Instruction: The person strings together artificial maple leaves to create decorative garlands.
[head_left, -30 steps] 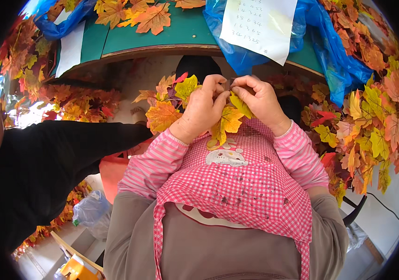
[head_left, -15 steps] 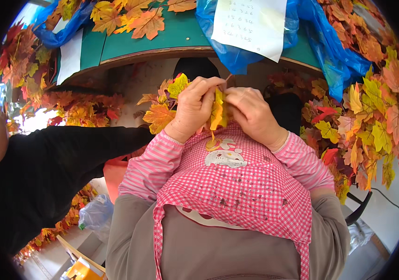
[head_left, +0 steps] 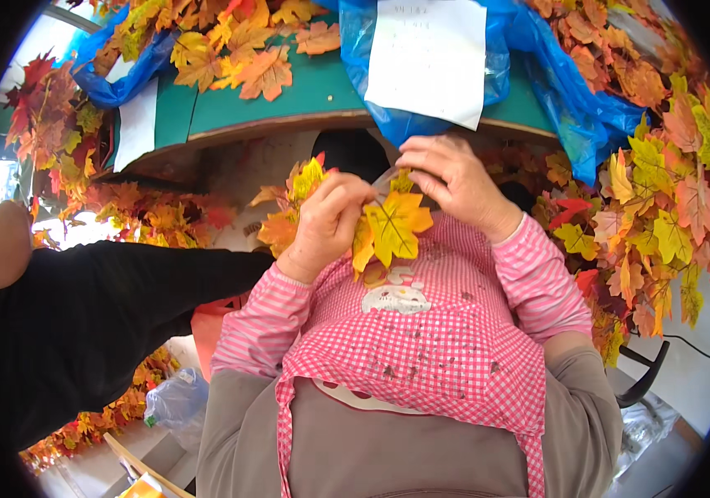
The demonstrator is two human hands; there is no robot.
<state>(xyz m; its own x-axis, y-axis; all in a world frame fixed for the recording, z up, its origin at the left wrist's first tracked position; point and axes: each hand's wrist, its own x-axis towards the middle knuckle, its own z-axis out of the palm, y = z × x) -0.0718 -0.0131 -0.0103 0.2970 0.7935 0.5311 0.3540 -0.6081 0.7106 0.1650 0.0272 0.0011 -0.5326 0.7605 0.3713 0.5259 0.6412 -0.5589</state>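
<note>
My left hand (head_left: pixel 328 222) is closed, its fingertips pinching a yellow artificial maple leaf (head_left: pixel 396 226) near the stem end. The leaf faces up and hangs over my pink checked apron (head_left: pixel 405 357). Farther to the right, my right hand (head_left: pixel 459 184) has its fingers bent together above a small yellow-green leaf (head_left: pixel 402 180). A pale thin strip shows between the two hands; what the right fingertips grip is hidden. Behind my left hand a bunch of orange and yellow leaves (head_left: pixel 279 228) sticks out, partly covered by the hand.
Ahead is a green table (head_left: pixel 313 87) with loose leaves, blue plastic bags (head_left: pixel 421 124) and a written paper sheet (head_left: pixel 430 62). Leaf garlands (head_left: pixel 662 199) hang at the right and far left. Another person's dark-clothed leg (head_left: pixel 106 307) is close on my left.
My hands have moved apart, the right one up and rightward, the left one down and leftward. The yellow leaf, edge-on before, now shows its broad face.
</note>
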